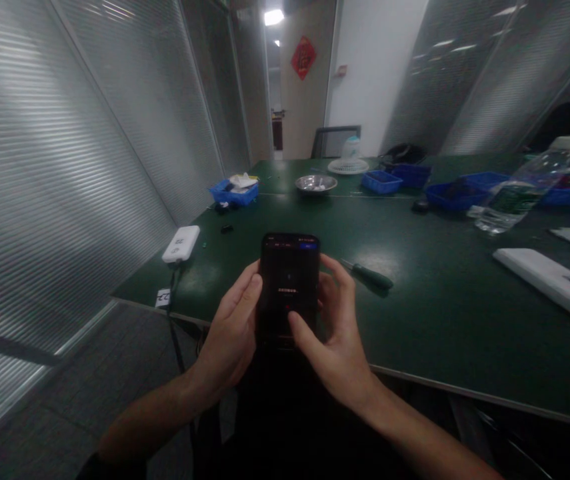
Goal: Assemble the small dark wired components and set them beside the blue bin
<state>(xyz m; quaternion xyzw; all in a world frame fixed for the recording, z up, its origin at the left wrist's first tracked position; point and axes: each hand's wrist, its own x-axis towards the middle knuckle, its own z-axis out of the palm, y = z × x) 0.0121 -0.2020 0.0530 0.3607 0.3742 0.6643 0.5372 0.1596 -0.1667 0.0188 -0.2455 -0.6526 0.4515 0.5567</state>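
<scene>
A smartphone [289, 273] with a dark screen and a few small lines of text is held upright between both hands, at the table's near edge. My left hand [235, 327] is closed around its left side, thumb along the edge. Around the right side curl the fingers of my right hand [337, 333], while its thumb lies over the lower part of the screen. Just right of the phone, a screwdriver [372, 275] with a green handle rests on the green table [435, 300].
At left lies a white power bank [181, 244] with a cable hanging off the edge. Farther back are a blue basket [235, 192], a metal bowl [316, 185] and more blue trays [381, 181]. A tilted plastic bottle [519, 193] and a white device [549, 280] are at right.
</scene>
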